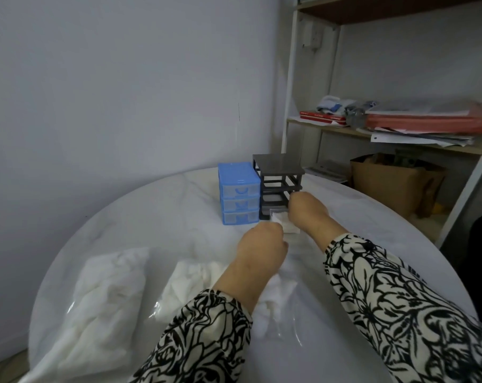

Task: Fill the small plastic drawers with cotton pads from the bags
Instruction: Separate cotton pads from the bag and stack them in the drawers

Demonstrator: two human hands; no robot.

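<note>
Fingers of both hands are turned away from the camera, so their exact lie cannot be told. The left hand appears curled at the near edge of a pulled-out drawer, and the right hand is bent down over the white cotton pads heaped in it. Whether the pads are pinched or only pressed is hidden by the knuckles. The drawer seems to be steadied by one hand so that the pads can be packed down by the other without the drawer sliding.

The drawer belongs to the black drawer unit, whose upper slots are seen standing empty. A blue drawer unit is set touching its left side, with all three of its drawers pushed in; their contents cannot be made out. Both units are placed well back, leaving working room in front.

Nearer the person, clear plastic bags of pads are laid within easy reach: one full bag at the left and another bag partly under the left forearm.

Everything is borne on a round white table beside a plain pale wall. At the right, a shelf loaded with red folders and papers is seen, and a brown cardboard box is kept below it.
</note>
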